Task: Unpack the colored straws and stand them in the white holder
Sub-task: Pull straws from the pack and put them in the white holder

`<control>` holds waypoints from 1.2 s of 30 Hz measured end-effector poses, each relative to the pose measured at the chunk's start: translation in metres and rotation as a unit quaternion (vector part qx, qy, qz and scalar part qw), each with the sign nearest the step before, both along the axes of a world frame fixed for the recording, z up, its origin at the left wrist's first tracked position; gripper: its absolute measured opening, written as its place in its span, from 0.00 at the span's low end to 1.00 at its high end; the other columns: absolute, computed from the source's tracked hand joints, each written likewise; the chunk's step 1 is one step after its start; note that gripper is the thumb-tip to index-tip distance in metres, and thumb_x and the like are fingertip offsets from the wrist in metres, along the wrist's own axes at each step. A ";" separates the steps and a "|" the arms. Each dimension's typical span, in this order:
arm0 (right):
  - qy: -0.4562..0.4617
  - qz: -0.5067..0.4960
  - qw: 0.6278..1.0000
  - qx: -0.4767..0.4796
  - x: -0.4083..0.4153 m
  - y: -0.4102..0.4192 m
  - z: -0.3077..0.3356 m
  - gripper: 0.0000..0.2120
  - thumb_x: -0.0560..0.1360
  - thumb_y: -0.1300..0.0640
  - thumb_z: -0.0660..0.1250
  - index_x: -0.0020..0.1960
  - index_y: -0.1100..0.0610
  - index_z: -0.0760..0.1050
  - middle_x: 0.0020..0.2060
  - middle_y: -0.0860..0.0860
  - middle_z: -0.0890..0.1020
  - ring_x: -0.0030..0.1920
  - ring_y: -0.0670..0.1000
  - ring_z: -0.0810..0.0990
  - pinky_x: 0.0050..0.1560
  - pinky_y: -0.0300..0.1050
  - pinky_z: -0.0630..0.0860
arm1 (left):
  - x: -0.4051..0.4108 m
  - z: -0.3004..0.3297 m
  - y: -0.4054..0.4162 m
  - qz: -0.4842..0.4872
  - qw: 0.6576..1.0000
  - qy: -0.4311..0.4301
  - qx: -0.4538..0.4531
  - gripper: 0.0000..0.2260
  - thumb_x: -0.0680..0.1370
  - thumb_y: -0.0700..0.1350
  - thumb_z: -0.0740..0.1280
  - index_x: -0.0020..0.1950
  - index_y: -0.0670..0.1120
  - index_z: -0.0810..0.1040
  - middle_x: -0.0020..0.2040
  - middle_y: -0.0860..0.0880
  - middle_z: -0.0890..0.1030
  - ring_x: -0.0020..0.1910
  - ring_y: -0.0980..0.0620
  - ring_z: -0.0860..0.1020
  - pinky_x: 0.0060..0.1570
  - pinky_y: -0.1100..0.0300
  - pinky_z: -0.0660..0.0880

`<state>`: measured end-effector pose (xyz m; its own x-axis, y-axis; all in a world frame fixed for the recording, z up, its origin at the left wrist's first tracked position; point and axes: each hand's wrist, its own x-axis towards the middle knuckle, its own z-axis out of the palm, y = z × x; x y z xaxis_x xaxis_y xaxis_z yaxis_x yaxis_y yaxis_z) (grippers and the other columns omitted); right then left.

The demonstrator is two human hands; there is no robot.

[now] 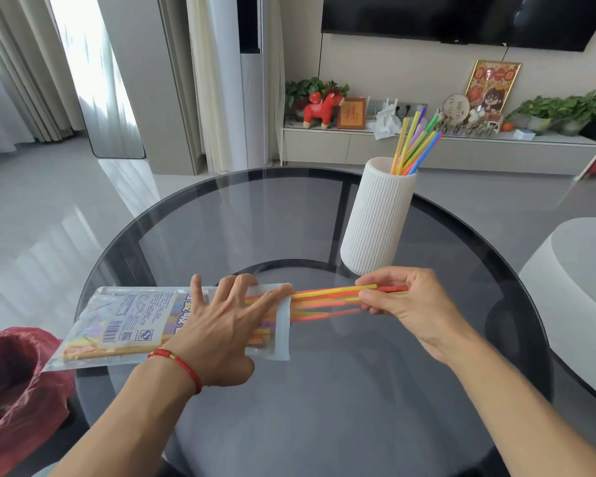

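A clear plastic straw packet (128,321) lies flat on the round glass table (324,390), its open end facing right. My left hand (221,325) presses flat on the packet with fingers spread. Several yellow, orange and red straws (324,299) stick halfway out of the open end. My right hand (410,297) pinches their right ends. The white ribbed holder (375,218) stands upright behind my right hand, with several coloured straws (415,142) leaning to the right in it.
A red plastic bag (18,390) sits at the lower left beside the table. A white rounded seat (578,290) is at the right. A low cabinet (427,149) with plants and ornaments stands along the far wall.
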<state>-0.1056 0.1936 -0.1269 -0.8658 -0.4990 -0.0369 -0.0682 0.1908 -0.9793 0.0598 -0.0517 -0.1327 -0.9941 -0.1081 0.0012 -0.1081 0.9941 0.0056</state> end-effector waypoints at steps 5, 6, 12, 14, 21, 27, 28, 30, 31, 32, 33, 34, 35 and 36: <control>0.026 0.030 0.999 0.013 -0.005 0.009 0.007 0.07 0.73 0.66 0.79 0.47 0.54 0.90 0.39 0.59 0.89 0.40 0.51 0.87 0.39 0.37 0.80 | 0.000 0.005 0.008 0.009 0.986 -0.002 0.165 0.39 0.66 0.80 0.52 0.74 0.69 0.48 0.74 0.55 0.60 0.75 0.52 0.55 0.73 0.30 0.46; 0.027 0.037 0.999 0.010 -0.005 0.010 0.007 0.07 0.73 0.65 0.80 0.47 0.54 0.90 0.39 0.59 0.89 0.41 0.51 0.87 0.39 0.37 0.80 | -0.003 0.006 0.013 0.027 0.982 0.033 0.185 0.35 0.69 0.79 0.46 0.73 0.68 0.54 0.71 0.57 0.64 0.73 0.52 0.60 0.73 0.32 0.50; -0.018 0.070 0.996 -0.043 -0.002 0.007 0.008 0.11 0.66 0.58 0.81 0.48 0.59 0.90 0.39 0.61 0.89 0.39 0.53 0.88 0.40 0.39 0.83 | -0.020 -0.003 0.032 0.005 0.987 0.119 0.108 0.25 0.77 0.67 0.52 0.67 0.55 0.70 0.63 0.55 0.74 0.64 0.51 0.72 0.68 0.44 0.65; -0.047 0.067 0.994 -0.070 -0.006 0.014 0.013 0.14 0.64 0.56 0.82 0.48 0.60 0.90 0.37 0.61 0.88 0.38 0.53 0.87 0.41 0.40 0.84 | -0.020 -0.008 0.030 0.000 0.992 0.096 0.085 0.25 0.76 0.68 0.54 0.64 0.55 0.71 0.62 0.56 0.73 0.63 0.51 0.71 0.68 0.44 0.66; -0.190 0.053 0.959 -0.206 -0.014 0.028 0.019 0.13 0.67 0.51 0.80 0.46 0.59 0.89 0.38 0.56 0.85 0.33 0.49 0.86 0.34 0.37 0.83 | -0.019 -0.014 0.030 0.035 0.996 0.069 0.047 0.13 0.82 0.57 0.49 0.54 0.51 0.68 0.58 0.52 0.71 0.54 0.47 0.71 0.63 0.41 0.67; -0.212 0.121 0.954 -0.176 0.032 -0.021 -0.002 0.42 0.61 0.38 0.85 0.64 0.64 0.80 0.39 0.53 0.82 0.34 0.50 0.81 0.28 0.40 0.78 | -0.019 -0.012 0.036 0.025 0.996 0.075 0.042 0.18 0.82 0.56 0.43 0.54 0.50 0.68 0.57 0.51 0.71 0.53 0.46 0.70 0.62 0.40 0.68; -0.179 0.096 0.967 -0.152 0.041 -0.033 -0.007 0.33 0.68 0.41 0.82 0.60 0.66 0.81 0.38 0.54 0.81 0.33 0.50 0.80 0.28 0.39 0.78 | -0.018 -0.013 0.038 0.018 0.996 0.076 0.042 0.18 0.82 0.57 0.43 0.54 0.50 0.68 0.58 0.50 0.72 0.53 0.45 0.71 0.62 0.40 0.68; -0.116 0.032 0.984 -0.130 0.049 -0.048 -0.013 0.15 0.81 0.54 0.73 0.51 0.68 0.83 0.36 0.58 0.82 0.31 0.52 0.81 0.30 0.40 0.79 | -0.018 -0.016 0.040 0.014 0.997 0.073 0.031 0.17 0.82 0.57 0.45 0.55 0.50 0.69 0.59 0.50 0.72 0.55 0.45 0.71 0.63 0.42 0.67; -0.081 0.005 0.990 -0.116 0.049 -0.051 -0.013 0.12 0.83 0.59 0.69 0.48 0.68 0.83 0.33 0.59 0.82 0.30 0.52 0.82 0.30 0.40 0.80 | -0.018 -0.018 0.040 0.019 0.997 0.074 0.031 0.15 0.82 0.56 0.48 0.55 0.50 0.69 0.59 0.50 0.72 0.55 0.45 0.71 0.63 0.42 0.67; -0.050 -0.014 0.993 -0.102 0.045 -0.050 -0.010 0.11 0.83 0.63 0.67 0.46 0.68 0.83 0.31 0.60 0.82 0.29 0.53 0.82 0.29 0.41 0.80 | -0.019 -0.020 0.039 0.025 0.996 0.078 0.037 0.13 0.81 0.56 0.50 0.54 0.50 0.70 0.59 0.50 0.72 0.55 0.46 0.72 0.63 0.44 0.67; -0.020 -0.023 0.995 -0.091 0.040 -0.045 -0.005 0.12 0.82 0.65 0.67 0.44 0.68 0.84 0.29 0.60 0.82 0.27 0.53 0.82 0.28 0.41 0.80 | -0.020 -0.021 0.038 0.030 0.995 0.083 0.046 0.12 0.81 0.56 0.52 0.54 0.51 0.70 0.59 0.51 0.73 0.55 0.46 0.72 0.63 0.45 0.67; 0.006 -0.029 0.996 -0.084 0.033 -0.038 0.002 0.12 0.82 0.66 0.67 0.43 0.67 0.84 0.27 0.60 0.82 0.26 0.53 0.81 0.27 0.41 0.80 | -0.020 -0.023 0.037 0.033 0.994 0.087 0.054 0.11 0.80 0.56 0.53 0.54 0.51 0.70 0.58 0.51 0.73 0.54 0.46 0.72 0.62 0.46 0.67; 0.029 -0.036 0.996 -0.078 0.025 -0.029 0.009 0.13 0.81 0.66 0.67 0.41 0.66 0.85 0.26 0.60 0.82 0.25 0.53 0.81 0.26 0.41 0.79 | -0.020 -0.024 0.036 0.033 0.994 0.088 0.060 0.10 0.80 0.56 0.55 0.54 0.52 0.70 0.57 0.51 0.73 0.54 0.46 0.72 0.62 0.47 0.67; 0.051 -0.044 0.995 -0.075 0.018 -0.019 0.019 0.14 0.81 0.66 0.67 0.39 0.64 0.85 0.26 0.60 0.82 0.25 0.53 0.81 0.25 0.41 0.79 | -0.020 -0.026 0.036 0.030 0.994 0.085 0.064 0.10 0.79 0.56 0.56 0.55 0.52 0.70 0.57 0.51 0.73 0.54 0.47 0.72 0.62 0.47 0.67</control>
